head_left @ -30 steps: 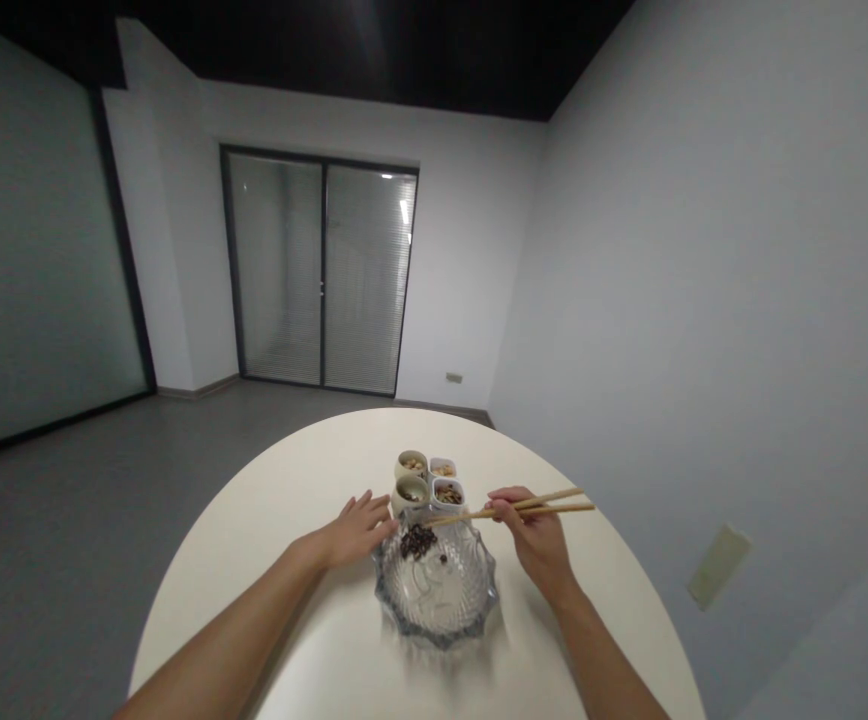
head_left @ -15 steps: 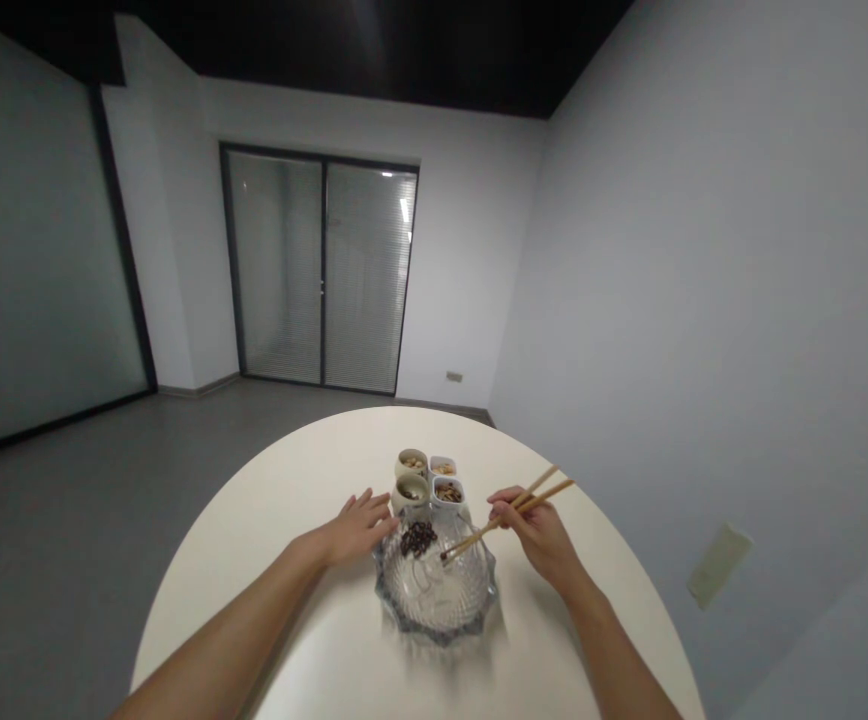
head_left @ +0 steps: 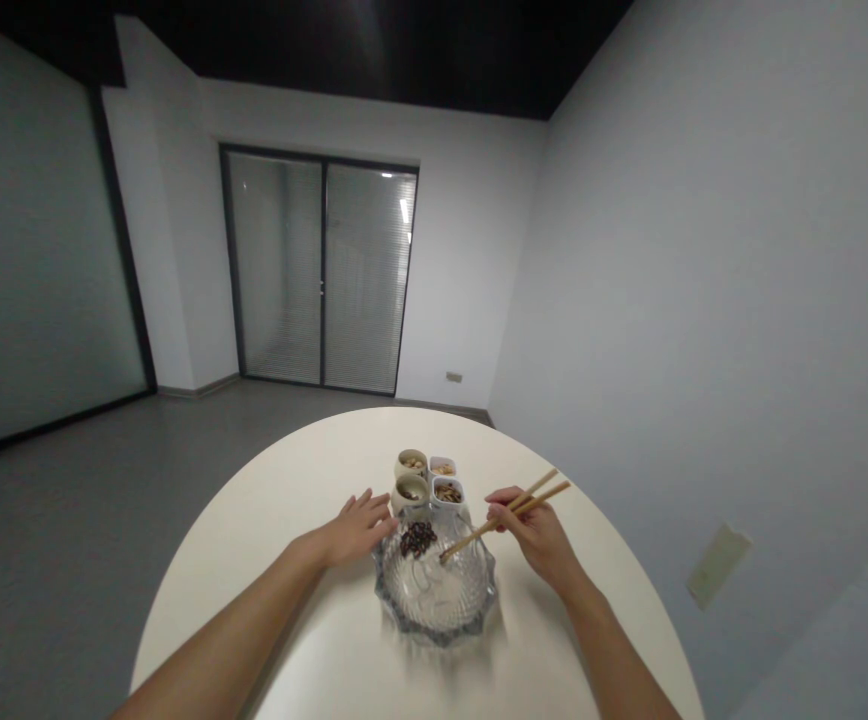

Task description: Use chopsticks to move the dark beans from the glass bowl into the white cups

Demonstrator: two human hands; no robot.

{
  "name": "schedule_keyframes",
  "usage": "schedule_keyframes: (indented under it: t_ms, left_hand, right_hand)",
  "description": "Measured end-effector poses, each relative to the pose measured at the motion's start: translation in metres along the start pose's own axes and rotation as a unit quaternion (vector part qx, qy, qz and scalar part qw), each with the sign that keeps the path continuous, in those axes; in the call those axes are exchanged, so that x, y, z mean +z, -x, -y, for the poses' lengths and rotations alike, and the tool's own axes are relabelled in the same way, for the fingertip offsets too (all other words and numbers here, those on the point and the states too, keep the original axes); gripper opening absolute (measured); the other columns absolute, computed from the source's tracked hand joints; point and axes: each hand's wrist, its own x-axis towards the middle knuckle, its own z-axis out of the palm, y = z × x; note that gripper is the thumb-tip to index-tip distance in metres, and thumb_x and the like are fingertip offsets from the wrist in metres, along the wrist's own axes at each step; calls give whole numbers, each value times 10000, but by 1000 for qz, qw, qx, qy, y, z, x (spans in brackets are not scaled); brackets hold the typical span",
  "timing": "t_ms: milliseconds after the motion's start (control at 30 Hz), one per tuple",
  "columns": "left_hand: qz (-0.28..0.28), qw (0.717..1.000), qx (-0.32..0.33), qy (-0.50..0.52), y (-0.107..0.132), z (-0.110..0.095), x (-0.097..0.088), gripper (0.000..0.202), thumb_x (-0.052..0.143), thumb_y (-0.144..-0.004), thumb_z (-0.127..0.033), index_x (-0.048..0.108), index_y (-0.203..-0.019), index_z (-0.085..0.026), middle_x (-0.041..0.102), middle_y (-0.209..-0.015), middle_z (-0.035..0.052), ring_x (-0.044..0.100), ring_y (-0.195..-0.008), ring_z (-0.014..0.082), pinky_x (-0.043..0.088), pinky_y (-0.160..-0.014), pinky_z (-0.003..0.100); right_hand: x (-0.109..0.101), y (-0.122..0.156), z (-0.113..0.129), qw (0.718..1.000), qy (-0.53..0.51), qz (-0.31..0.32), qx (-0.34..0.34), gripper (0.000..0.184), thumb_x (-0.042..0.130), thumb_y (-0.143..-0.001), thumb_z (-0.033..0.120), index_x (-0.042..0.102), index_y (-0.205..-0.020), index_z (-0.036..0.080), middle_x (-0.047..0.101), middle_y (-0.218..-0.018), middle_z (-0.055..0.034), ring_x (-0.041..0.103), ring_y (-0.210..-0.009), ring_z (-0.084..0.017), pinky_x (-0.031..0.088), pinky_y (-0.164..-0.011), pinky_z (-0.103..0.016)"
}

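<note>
Closed round the chopsticks, the right hand sits at two o'clock of the bowl; whether their tips pinch anything, I cannot tell. The left hand, fingers spread, touches its rim at ten o'clock, with beans inside at eleven and cups beyond at twelve.

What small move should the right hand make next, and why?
Perhaps the right hand should gently squeeze the chopsticks: their tips are at one dark piece in the glass bowl, apart from the dark pile; whether they grip it is too small to tell.
</note>
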Motion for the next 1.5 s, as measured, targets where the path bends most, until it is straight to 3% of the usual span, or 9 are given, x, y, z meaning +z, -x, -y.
schedule_keyframes:
  t_ms: [400, 900, 1233, 1500]
  left_hand:
    - [0, 1000, 4, -7, 0, 1, 1, 582, 170, -994, -605, 435, -1403, -288, 199, -1548, 39, 56, -1432, 333, 64, -1129, 576]
    - [5, 1000, -2, -4, 1, -2, -2, 592, 164, -988, -621, 434, -1404, -297, 193, -1550, 22, 44, -1437, 316, 54, -1136, 562]
    - [2, 1000, 0, -7, -1, -5, -2, 584, 178, -989, -616, 442, -1400, -296, 203, -1547, 30, 59, -1434, 327, 62, -1134, 570]
    - [2, 1000, 2, -2, 1, -11, -5, 611, 172, -985, -625, 428, -1418, -277, 196, -1547, 44, 56, -1431, 341, 58, -1128, 581]
  right_hand:
    - [-1, 1, -8, 1000, 14, 10, 9, 363, 644, -822, 477, 686, -941, 137, 659, -703, -50, 610, -622, -136, 513, -573, -231]
    - [4, 2, -1, 1000, 0, -25, -11, 341, 682, -787, 475, 703, -858, 142, 669, -689, -54, 614, -608, -142, 535, -555, -241]
    - [26, 1, -3, 979, -74, -181, -54, 298, 669, -817, 449, 698, -853, 155, 678, -841, -73, 648, -697, -154, 584, -604, -266]
    - [35, 2, -11, 984, -63, -144, -81, 260, 657, -842, 401, 721, -937, 168, 690, -873, -67, 643, -736, -156, 562, -665, -282]
